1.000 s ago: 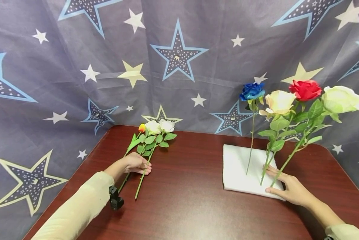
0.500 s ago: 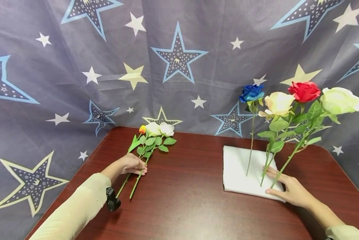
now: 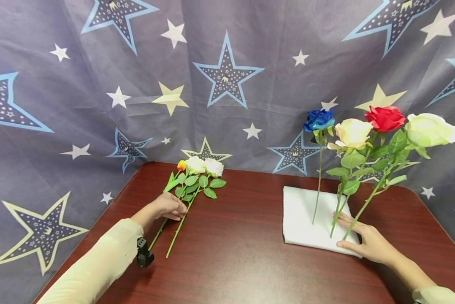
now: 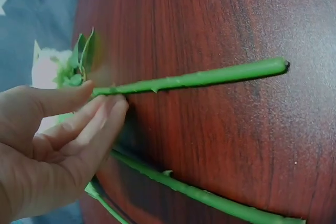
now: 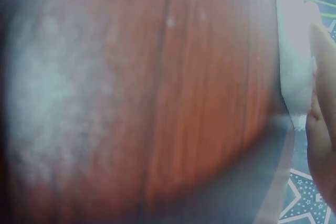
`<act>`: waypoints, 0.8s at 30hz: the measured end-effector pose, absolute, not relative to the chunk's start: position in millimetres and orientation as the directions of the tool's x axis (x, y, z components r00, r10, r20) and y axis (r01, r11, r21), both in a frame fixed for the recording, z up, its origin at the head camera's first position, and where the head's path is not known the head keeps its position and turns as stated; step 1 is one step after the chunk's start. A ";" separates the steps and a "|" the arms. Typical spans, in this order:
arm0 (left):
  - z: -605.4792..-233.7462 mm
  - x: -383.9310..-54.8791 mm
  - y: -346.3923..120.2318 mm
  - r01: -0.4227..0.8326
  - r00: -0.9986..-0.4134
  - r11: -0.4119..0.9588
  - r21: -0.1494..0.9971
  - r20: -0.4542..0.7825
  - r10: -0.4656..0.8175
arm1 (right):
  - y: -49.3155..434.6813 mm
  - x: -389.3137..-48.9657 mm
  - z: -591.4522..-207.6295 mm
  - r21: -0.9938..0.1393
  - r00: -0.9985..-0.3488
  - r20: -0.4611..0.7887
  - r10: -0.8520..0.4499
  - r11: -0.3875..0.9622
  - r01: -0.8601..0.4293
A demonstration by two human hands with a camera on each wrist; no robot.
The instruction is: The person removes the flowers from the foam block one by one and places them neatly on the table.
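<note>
At the left of the table in the head view, my left hand (image 3: 171, 206) pinches the stem of a white rose (image 3: 214, 167) between thumb and fingertips. Its green stem (image 4: 210, 77) runs out past the fingers in the left wrist view, cut end free. A second, cream-white rose (image 3: 195, 165) and an orange-yellow tulip (image 3: 181, 165) lie beside it, their stems partly under the hand. My right hand (image 3: 372, 240) rests on the right side of a white foam block (image 3: 297, 215), fingers extended behind the stems and thumb near the front edge.
A blue rose (image 3: 318, 120), a peach rose (image 3: 352, 134), a red rose (image 3: 385, 118) and a pale green-white rose (image 3: 432, 128) stand upright or leaning in the foam. A star-patterned curtain (image 3: 250, 88) hangs behind the dark red wooden table (image 3: 242, 236).
My left hand shifted slightly left, then the pinched white rose's head moved a little right, away from the cream-white one. The right hand has stayed on the foam block.
</note>
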State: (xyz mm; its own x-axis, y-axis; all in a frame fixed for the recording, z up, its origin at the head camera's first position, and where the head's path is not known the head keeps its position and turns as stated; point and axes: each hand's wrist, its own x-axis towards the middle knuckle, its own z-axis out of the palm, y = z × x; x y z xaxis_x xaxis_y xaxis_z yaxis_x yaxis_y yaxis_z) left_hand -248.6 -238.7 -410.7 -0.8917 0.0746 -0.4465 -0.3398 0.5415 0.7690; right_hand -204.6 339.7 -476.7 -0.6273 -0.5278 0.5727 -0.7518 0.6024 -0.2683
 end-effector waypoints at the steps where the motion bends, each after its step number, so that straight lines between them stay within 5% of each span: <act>1: -409.4 -247.7 -237.3 -0.326 -0.899 0.565 0.758 -0.433 0.061 | 339.6 -204.6 -476.9 -0.265 -0.626 0.573 -0.529 0.603 -0.753; 7: -395.2 -246.2 -219.9 -0.145 -0.965 0.765 0.627 -0.260 0.030 | 340.0 -204.8 -478.3 -0.253 -0.627 0.570 -0.531 0.613 -0.748; 11: -385.3 -250.4 -200.5 0.026 -0.983 0.805 0.593 -0.130 0.127 | 340.2 -205.0 -478.1 -0.256 -0.635 0.568 -0.523 0.622 -0.740; 18: -386.4 -257.7 -147.1 0.204 -0.946 0.626 0.752 -0.012 0.324 | 340.6 -203.2 -475.8 -0.255 -0.639 0.551 -0.537 0.620 -0.742; 24: -395.7 -258.3 -90.8 0.202 -0.935 0.410 0.889 0.051 0.351 | 340.9 -204.6 -474.9 -0.260 -0.645 0.540 -0.541 0.621 -0.739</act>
